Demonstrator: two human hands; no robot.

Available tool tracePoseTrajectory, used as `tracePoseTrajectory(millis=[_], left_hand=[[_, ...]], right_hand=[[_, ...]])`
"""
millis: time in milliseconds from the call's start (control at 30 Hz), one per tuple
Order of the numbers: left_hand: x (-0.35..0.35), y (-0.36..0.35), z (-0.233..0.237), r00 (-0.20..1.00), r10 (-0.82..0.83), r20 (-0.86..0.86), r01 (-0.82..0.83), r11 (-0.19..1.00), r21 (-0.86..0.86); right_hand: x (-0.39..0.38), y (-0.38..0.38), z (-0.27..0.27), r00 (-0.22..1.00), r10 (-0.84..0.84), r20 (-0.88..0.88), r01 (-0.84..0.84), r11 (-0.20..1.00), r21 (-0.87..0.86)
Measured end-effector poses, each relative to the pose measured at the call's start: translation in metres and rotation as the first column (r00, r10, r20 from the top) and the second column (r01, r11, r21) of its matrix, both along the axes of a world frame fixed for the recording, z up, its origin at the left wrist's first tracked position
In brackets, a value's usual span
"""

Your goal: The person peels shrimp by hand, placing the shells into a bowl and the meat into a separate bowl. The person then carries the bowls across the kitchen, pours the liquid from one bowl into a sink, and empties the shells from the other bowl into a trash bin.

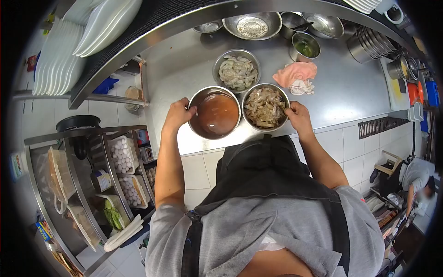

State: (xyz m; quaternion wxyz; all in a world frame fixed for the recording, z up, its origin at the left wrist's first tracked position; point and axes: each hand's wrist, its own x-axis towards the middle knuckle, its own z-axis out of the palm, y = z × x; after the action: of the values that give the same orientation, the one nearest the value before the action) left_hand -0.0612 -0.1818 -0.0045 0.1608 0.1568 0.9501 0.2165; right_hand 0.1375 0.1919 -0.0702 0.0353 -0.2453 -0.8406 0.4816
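On the steel counter (170, 69) stand three round metal bowls close together. My left hand (179, 114) grips the left rim of the bowl of reddish-brown liquid (215, 115). The right rim of the bowl of shrimp shells (265, 108) is held by my right hand (299, 116), fingers closed on it. Behind these two is a bowl of peeled shrimp (237, 72), touched by neither hand. A pink cloth (295, 74) and a whitish cloth (302, 87) lie to its right.
Metal bowls (252, 25) and a pot with green contents (305, 47) line the counter's back. An overhead shelf (184, 28) holds white plates (57, 60). Egg trays (122, 154) sit on a rack at left. Another person (417, 177) is at far right.
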Motion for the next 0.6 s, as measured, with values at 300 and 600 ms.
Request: tracePoseTrajectory(millis=[300, 600], left_hand=[[0.046, 0.001, -0.028, 0.963, 0.159, 0.216, -0.219, 0.932, 0.288], [0.099, 0.152, 0.008, 0.999, -0.044, 0.027, 0.037, 0.975, 0.220]], right_hand=[[0.094, 0.072, 0.013, 0.949, -0.315, -0.031, 0.285, 0.892, -0.352], [0.234, 0.165, 0.019, 0.861, -0.507, -0.035, 0.482, 0.837, -0.257]])
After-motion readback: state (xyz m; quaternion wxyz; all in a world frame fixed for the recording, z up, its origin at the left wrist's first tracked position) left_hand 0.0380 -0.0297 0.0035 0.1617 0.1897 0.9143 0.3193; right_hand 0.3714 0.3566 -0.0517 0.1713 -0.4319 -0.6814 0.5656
